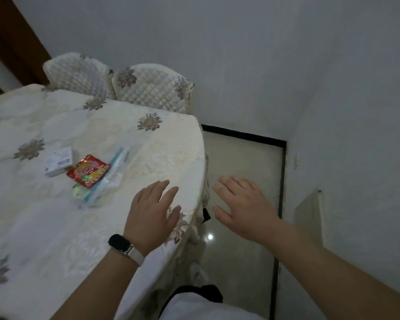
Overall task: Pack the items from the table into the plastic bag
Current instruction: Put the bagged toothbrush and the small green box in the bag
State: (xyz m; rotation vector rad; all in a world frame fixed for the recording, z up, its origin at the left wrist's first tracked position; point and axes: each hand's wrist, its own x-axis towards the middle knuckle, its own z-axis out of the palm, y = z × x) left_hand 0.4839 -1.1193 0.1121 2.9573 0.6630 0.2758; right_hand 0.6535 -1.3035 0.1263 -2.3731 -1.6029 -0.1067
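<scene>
Draping the table [200, 146], cream floral cloth [32, 215], quilted chairs [153, 91] by grey wall [263, 65], left hand [151, 211], right hand [243, 206], grip slack, empty

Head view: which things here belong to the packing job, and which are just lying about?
Job: plastic bag, red snack packet, white box, left hand and right hand, both open.
Lying about: quilted chairs, wristwatch, tablecloth.

Bare forearms; black-faced smartwatch [120, 243] on white band, left wrist; white garment [194, 306] below.
</scene>
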